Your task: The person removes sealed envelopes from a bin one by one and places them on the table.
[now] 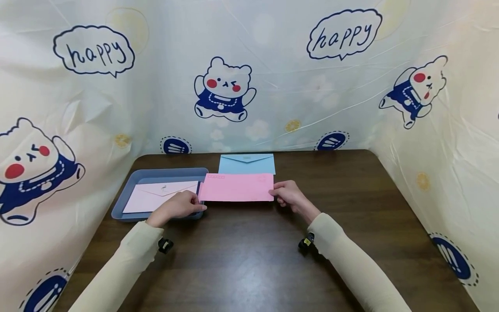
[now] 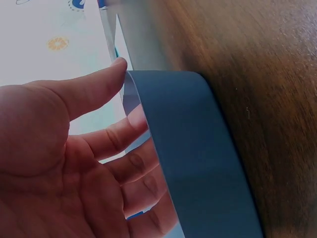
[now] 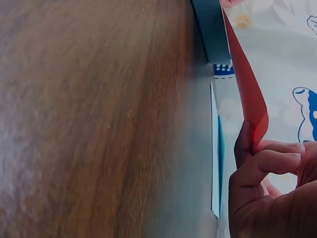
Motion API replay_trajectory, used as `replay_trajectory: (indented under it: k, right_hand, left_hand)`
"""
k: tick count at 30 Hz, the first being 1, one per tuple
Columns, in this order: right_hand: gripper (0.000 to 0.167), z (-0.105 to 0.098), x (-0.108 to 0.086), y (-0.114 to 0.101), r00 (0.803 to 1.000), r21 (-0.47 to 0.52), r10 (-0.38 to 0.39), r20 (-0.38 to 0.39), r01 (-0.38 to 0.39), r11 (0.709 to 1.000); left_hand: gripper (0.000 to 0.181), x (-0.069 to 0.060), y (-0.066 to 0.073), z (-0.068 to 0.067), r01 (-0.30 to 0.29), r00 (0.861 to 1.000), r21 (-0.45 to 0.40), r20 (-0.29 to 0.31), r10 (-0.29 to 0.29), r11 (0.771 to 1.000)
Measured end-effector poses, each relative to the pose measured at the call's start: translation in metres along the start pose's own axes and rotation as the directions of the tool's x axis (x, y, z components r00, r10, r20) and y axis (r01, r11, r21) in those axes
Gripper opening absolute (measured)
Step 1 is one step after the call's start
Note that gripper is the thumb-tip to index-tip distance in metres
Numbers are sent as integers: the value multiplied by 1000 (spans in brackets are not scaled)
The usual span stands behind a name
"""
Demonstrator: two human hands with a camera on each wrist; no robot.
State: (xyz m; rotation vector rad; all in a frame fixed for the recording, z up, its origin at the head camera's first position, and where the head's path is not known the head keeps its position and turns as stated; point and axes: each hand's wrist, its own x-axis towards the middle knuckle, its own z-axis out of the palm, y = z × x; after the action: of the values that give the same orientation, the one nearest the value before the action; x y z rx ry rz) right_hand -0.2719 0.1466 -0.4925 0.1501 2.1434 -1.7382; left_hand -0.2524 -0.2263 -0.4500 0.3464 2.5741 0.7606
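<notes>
My right hand [image 1: 289, 196] pinches the right end of a pink envelope [image 1: 238, 187] between thumb and fingers, also seen in the right wrist view as a red-pink sheet [image 3: 247, 82] tilted off the table. The envelope's left end reaches over the right rim of a blue-grey tray [image 1: 117, 203]. My left hand [image 1: 178, 205] is over the tray's near right corner, its fingers reaching inside, behind the near wall [image 2: 188, 139]. Its thumb lies by the rim; the fingertips are partly hidden. A pale pink envelope [image 1: 142, 201] lies flap up in the tray, partly under this hand.
Behind the pink envelope, a light blue envelope [image 1: 247, 164] lies flap up on the dark wooden table [image 1: 249, 268], its near edge covered. A printed cloth [image 1: 280, 108] with bears and lettering hangs around the table's back and sides.
</notes>
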Motion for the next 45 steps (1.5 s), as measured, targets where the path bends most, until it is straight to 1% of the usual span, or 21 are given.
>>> replay_trajectory:
  k: [6,13,16,22,27,29,32,34,37,39,41,45]
  right_hand:
    - [27,-5,0,1,1000,-19,21,-21,-21,1000]
    - [27,-10,0,0,1000,-15,20,-8,-20,1000]
    - [29,-12,1,1,1000,-20,27,-14,-27,999]
    - [30,-16,0,4,999,-20,46,-21,-46,999]
    - [31,-19,-1,6,998,-26,52,-25,-52,998]
    - [31,-19,-1,7,998,-28,49,-25,-50,998]
    - [31,-20,0,9,998,-31,51,-25,-51,998]
    - [31,-20,0,11,998,-32,60,-28,-60,998]
    - [30,-20,1,14,997,-36,70,-31,-71,997]
    - [28,-20,0,14,997,-37,74,-35,-75,996]
    - [27,-20,1,14,997,-38,72,-37,-74,997]
    - [28,-20,2,13,996,-44,73,-46,-75,996]
  left_hand:
    - [23,3,4,2,-4,1000,10,14,4,1000]
    - [18,7,7,4,34,999,11,31,-34,999]
    - [18,6,9,4,25,999,25,37,-26,999]
    - [20,4,15,3,-2,999,89,33,-1,996]
    - [20,2,18,3,3,999,103,32,-6,995]
    - [20,4,16,4,16,999,92,32,-19,996]
    - [20,10,8,4,-6,999,87,44,3,996]
    - [22,21,-9,8,-46,998,98,44,41,994]
    - [22,24,-14,9,-65,997,103,52,60,993]
    - [22,23,-13,9,-56,998,95,49,51,994]
    - [21,12,3,5,-20,999,82,50,16,996]
    - [21,5,13,6,-7,999,92,33,4,996]
